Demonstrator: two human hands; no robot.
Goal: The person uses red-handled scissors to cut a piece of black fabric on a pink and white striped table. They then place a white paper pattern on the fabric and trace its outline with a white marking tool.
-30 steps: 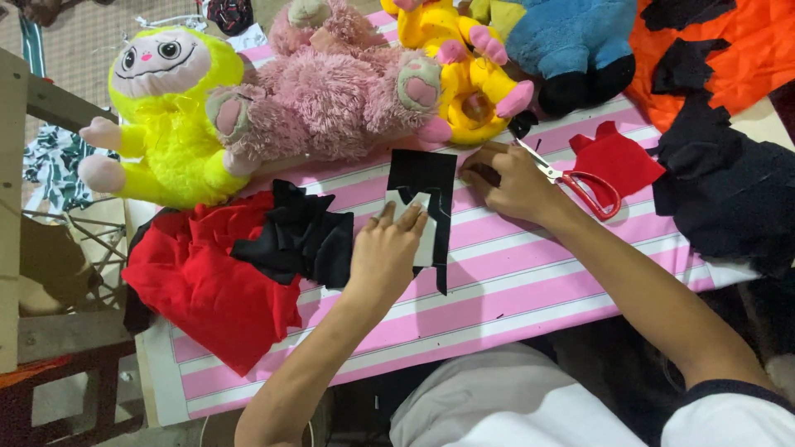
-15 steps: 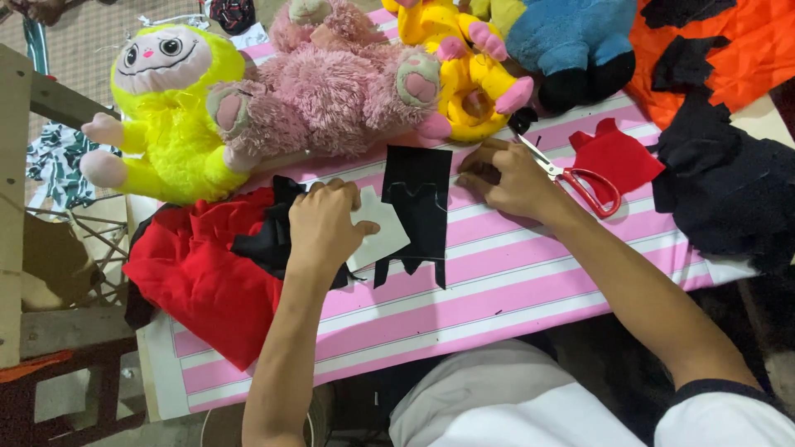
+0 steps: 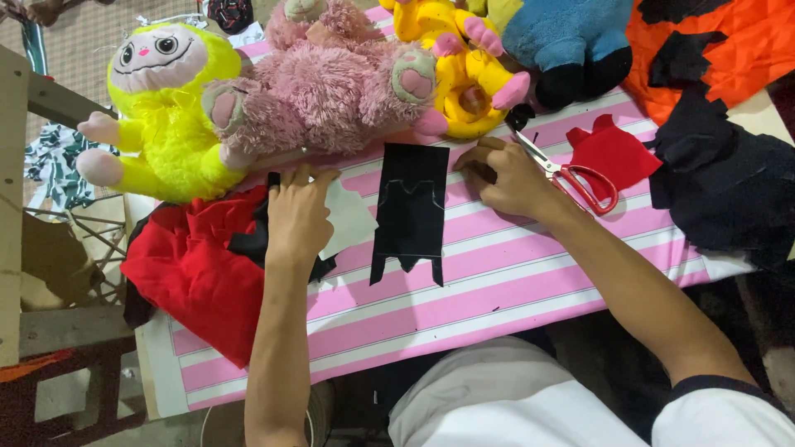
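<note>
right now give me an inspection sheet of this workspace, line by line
surface: pink and white striped table cover, bare towards the near edge
job's things: black fabric piece flat on the stripes; pale template beside it
clutter: red cloth, red-handled scissors, red scrap, dark cloth pile, orange cloth; yellow, pink and blue plush toys
grippers: left hand on the template; right hand at the black piece's edge
cables: nothing seen
surroundings: wooden frame at the left
</note>
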